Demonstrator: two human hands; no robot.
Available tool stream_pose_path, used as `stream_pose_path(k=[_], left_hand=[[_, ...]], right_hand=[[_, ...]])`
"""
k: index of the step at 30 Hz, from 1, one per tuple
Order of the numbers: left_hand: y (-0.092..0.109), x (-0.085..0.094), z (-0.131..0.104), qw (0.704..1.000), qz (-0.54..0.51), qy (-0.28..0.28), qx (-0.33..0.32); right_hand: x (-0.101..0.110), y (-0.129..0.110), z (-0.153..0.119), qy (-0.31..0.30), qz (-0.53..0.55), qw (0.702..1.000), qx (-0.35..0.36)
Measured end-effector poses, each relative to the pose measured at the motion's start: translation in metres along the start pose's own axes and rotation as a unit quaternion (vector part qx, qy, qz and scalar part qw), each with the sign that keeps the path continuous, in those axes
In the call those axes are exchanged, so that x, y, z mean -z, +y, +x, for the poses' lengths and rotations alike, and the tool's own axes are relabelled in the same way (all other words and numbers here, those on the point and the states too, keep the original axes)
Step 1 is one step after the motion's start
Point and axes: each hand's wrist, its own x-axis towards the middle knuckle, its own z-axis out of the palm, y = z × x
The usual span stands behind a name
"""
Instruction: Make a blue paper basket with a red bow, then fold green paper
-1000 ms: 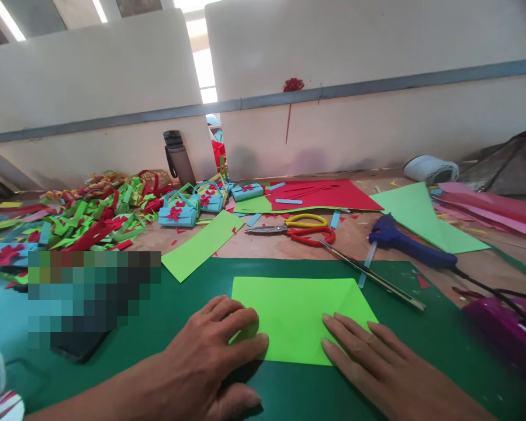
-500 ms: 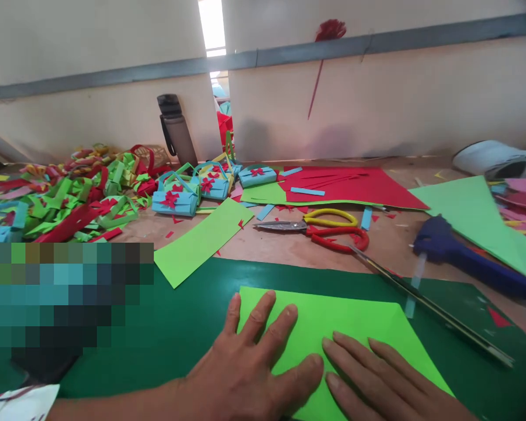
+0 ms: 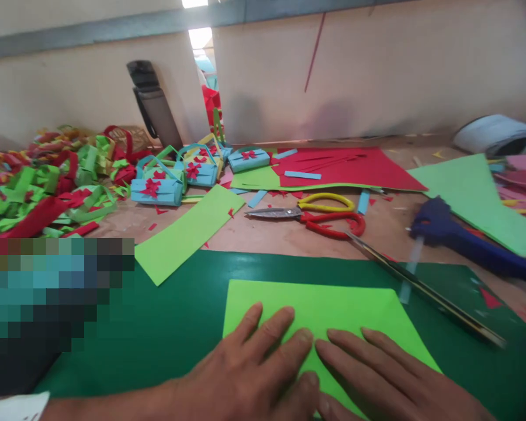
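A bright green paper sheet (image 3: 333, 307) lies on the dark green mat (image 3: 149, 327) in front of me. Flat on its left part rests my left hand (image 3: 258, 362), fingers spread, holding nothing. My right hand (image 3: 377, 374) presses on the sheet's right part with its fingers stretched out. The two thumbs are close together near the bottom edge of the picture. Beyond the sheet lie scissors (image 3: 307, 215) with one yellow and one red handle. A thin metal-edged rod (image 3: 429, 292) slants across the mat to the right of the sheet.
A light green paper strip (image 3: 193, 234) overlaps the mat's far edge. Small blue paper bags (image 3: 155, 190) with red bows stand behind it, beside a heap of paper pieces (image 3: 39, 187). A dark bottle (image 3: 158, 111) leans at the wall. A blue glue gun (image 3: 473, 237) lies at right.
My left hand has slid toward me and right, closer to my right hand, uncovering the sheet's far left corner. The camera view has tipped slightly downward.
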Motion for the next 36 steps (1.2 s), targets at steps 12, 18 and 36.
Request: stream_pose_path(k=[12,18,36], left_hand=[[-0.003,0.024,0.002,0.981,-0.104,-0.157,-0.044],[-0.001,0.023,0.000,0.982,-0.102,-0.154,-0.032],[-0.013,0.028,-0.035,0.991,-0.022,-0.108,-0.071]], right_hand=[[0.047,0.010,0.019,-0.186,0.197,0.962,-0.039],[0.048,0.010,0.020,-0.182,0.204,0.962,-0.018],[0.079,0.014,-0.017,-0.219,0.147,0.963,-0.047]])
